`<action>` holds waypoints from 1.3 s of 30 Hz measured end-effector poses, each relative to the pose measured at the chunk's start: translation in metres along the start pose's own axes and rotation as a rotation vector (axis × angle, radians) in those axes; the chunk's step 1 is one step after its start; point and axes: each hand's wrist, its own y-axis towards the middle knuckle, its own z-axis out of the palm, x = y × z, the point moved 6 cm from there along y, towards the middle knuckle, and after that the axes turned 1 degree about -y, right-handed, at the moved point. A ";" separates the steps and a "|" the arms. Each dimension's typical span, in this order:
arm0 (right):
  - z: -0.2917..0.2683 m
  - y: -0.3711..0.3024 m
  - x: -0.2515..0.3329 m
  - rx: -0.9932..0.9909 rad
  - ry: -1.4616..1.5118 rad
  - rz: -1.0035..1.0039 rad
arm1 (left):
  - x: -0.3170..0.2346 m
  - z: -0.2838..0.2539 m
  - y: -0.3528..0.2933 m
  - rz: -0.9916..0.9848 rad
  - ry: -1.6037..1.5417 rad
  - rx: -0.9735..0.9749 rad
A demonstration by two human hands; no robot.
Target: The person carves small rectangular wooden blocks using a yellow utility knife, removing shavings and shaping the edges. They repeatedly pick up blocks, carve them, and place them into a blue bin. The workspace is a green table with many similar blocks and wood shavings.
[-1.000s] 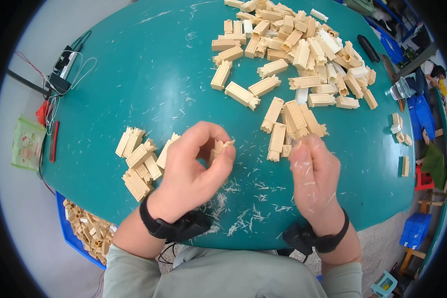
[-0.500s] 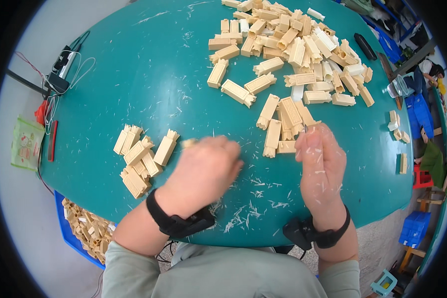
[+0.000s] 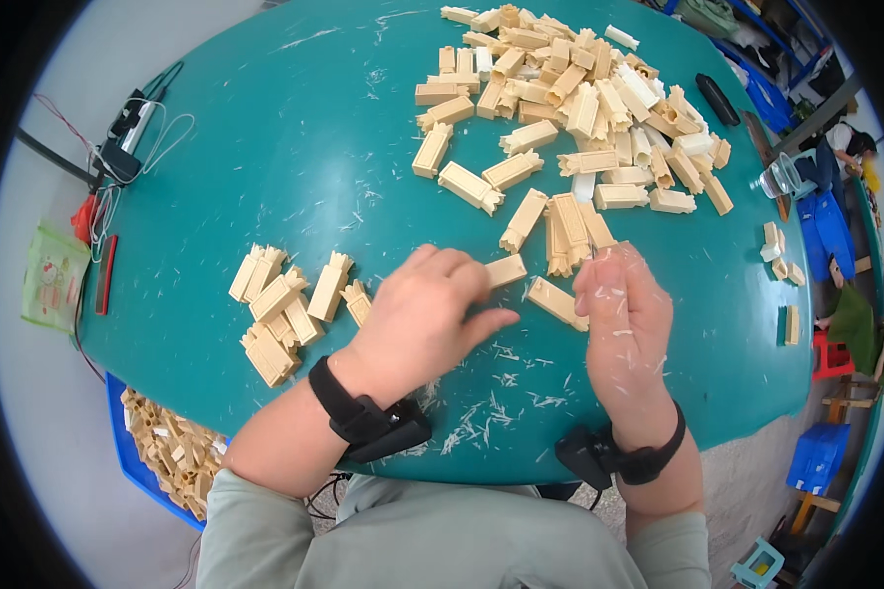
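My left hand (image 3: 427, 309) hovers over the middle of the green table, thumb spread away from the other fingers. Its fingertips meet the end of a beige plastic block (image 3: 507, 270); no grip on it shows. My right hand (image 3: 624, 319) is closed around a slim tool with a dark, pointed metal tip (image 3: 592, 251), its handle hidden by the fingers. White shavings cling to that hand. Another beige block (image 3: 557, 301) lies just left of the right fingers. Left of my left hand, a jagged-ended block (image 3: 358, 303) lies beside a small group of similar blocks (image 3: 280, 294).
A large heap of beige and white blocks (image 3: 570, 88) covers the far right. White shavings (image 3: 491, 402) litter the near table (image 3: 265, 157). A blue bin of pieces (image 3: 167, 452) stands lower left. A power strip (image 3: 133, 133), black object (image 3: 718, 99) and glass jar (image 3: 778, 177) sit near the edges.
My left hand has moved right, its thumb now spread, leaving a block beside the left group. Two blocks near the right hand have shifted apart. The right hand keeps its tool, nearly still.
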 end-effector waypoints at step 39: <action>0.026 -0.015 0.017 0.207 -0.226 -0.238 | -0.008 -0.033 -0.029 0.117 -0.755 -0.412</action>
